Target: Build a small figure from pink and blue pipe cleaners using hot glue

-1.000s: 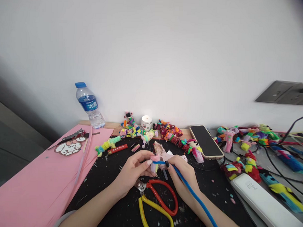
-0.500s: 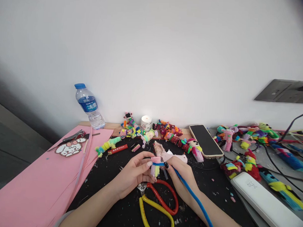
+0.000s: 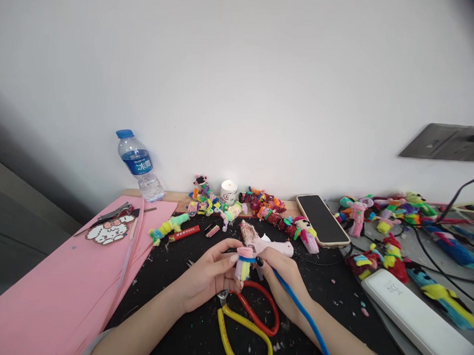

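My left hand [image 3: 206, 272] pinches a small pipe-cleaner figure [image 3: 244, 264] of pink, lilac and yellow, held upright over the black mat [image 3: 171, 279]. My right hand [image 3: 284, 277] grips a long blue pipe cleaner [image 3: 302, 314], whose end runs round the figure just below its pink top. The blue strand trails back along my right forearm toward the frame's lower edge. Both hands meet at the figure, fingertips touching it.
Scissors with red and yellow handles [image 3: 249, 318] lie under my hands. A pink glue gun [image 3: 263, 243], a candle [image 3: 229, 190], a phone [image 3: 321, 219], a water bottle [image 3: 138, 166], a white power bank [image 3: 418, 318] and several pipe-cleaner figures [image 3: 270, 210] sit around. Pink foam sheet [image 3: 62, 275] lies left.
The figure has come slightly down and toward me, and the blue pipe cleaner has been wound further round it. Both hands shifted a little with it.
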A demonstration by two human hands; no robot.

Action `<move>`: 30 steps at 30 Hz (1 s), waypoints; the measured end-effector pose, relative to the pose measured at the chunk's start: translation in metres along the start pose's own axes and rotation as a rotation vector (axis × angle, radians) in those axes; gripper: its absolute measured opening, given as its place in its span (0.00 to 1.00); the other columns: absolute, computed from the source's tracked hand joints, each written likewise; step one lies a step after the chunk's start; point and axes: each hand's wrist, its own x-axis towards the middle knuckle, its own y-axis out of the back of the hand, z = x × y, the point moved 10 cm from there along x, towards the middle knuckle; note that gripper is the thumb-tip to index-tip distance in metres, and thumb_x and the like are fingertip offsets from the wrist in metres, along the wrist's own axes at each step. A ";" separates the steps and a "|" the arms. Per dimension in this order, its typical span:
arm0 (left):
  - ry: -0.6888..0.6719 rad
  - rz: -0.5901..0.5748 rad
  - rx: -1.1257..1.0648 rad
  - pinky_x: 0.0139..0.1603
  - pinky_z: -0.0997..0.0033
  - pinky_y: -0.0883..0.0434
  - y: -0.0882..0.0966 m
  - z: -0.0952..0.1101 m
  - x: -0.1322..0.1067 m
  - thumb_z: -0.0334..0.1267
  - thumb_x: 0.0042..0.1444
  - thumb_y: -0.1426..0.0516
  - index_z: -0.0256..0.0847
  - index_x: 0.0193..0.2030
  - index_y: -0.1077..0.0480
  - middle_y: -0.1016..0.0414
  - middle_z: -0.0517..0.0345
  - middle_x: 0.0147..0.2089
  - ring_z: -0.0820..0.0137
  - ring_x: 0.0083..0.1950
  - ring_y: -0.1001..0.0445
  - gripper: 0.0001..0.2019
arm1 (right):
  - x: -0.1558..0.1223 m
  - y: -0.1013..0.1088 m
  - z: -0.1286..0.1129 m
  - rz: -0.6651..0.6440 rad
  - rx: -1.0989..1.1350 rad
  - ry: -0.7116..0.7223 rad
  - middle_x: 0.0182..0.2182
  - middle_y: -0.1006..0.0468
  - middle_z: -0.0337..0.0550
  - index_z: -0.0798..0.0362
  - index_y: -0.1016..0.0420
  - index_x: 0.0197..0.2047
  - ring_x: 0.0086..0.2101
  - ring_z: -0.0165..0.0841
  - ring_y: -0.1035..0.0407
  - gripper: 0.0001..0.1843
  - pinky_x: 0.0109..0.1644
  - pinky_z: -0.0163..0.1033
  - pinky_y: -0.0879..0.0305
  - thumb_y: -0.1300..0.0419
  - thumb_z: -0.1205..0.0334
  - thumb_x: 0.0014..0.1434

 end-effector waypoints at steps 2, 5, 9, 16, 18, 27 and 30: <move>0.002 -0.013 -0.020 0.32 0.72 0.28 0.000 0.000 0.000 0.35 0.56 0.42 0.43 0.45 0.33 0.25 0.58 0.31 0.73 0.27 0.25 0.10 | 0.000 -0.001 0.000 0.004 -0.016 0.008 0.24 0.32 0.38 0.54 0.32 0.29 0.26 0.28 0.37 0.14 0.30 0.31 0.39 0.52 0.64 0.65; 0.005 -0.038 -0.048 0.32 0.73 0.27 -0.002 -0.001 0.001 0.34 0.57 0.42 0.43 0.45 0.33 0.24 0.58 0.32 0.74 0.28 0.25 0.09 | 0.000 -0.001 0.000 0.011 -0.016 0.011 0.23 0.32 0.38 0.54 0.32 0.29 0.25 0.28 0.37 0.15 0.29 0.31 0.38 0.52 0.63 0.66; 0.016 -0.061 -0.072 0.31 0.74 0.27 -0.004 -0.002 0.001 0.33 0.57 0.42 0.43 0.45 0.32 0.25 0.60 0.29 0.75 0.27 0.25 0.09 | -0.001 -0.004 0.000 -0.014 -0.002 -0.008 0.25 0.29 0.39 0.54 0.29 0.32 0.26 0.29 0.35 0.14 0.31 0.31 0.37 0.53 0.63 0.66; 0.026 -0.045 -0.073 0.31 0.74 0.28 -0.005 -0.003 0.000 0.35 0.54 0.40 0.42 0.45 0.32 0.27 0.60 0.28 0.74 0.27 0.26 0.11 | -0.004 -0.007 0.007 -0.029 -0.002 -0.050 0.25 0.28 0.40 0.54 0.30 0.33 0.26 0.30 0.34 0.14 0.30 0.32 0.37 0.54 0.63 0.66; 0.026 -0.045 -0.080 0.31 0.74 0.28 -0.005 -0.003 0.000 0.35 0.54 0.40 0.42 0.45 0.32 0.27 0.61 0.27 0.74 0.27 0.26 0.11 | -0.004 -0.007 0.008 -0.033 0.012 -0.061 0.25 0.28 0.41 0.55 0.29 0.34 0.26 0.30 0.34 0.15 0.30 0.33 0.37 0.55 0.63 0.66; 0.020 -0.072 -0.099 0.32 0.73 0.28 -0.006 -0.004 0.000 0.33 0.57 0.43 0.43 0.45 0.32 0.26 0.59 0.32 0.75 0.28 0.26 0.09 | -0.005 -0.013 0.006 -0.067 0.087 -0.043 0.23 0.30 0.40 0.54 0.31 0.34 0.24 0.30 0.36 0.16 0.29 0.33 0.37 0.56 0.59 0.66; 0.020 -0.067 -0.094 0.32 0.73 0.29 -0.007 -0.003 0.000 0.33 0.56 0.42 0.43 0.45 0.31 0.27 0.60 0.31 0.75 0.28 0.27 0.09 | -0.005 -0.014 0.006 -0.076 0.095 -0.040 0.23 0.30 0.40 0.53 0.32 0.33 0.25 0.31 0.35 0.16 0.29 0.34 0.37 0.56 0.59 0.66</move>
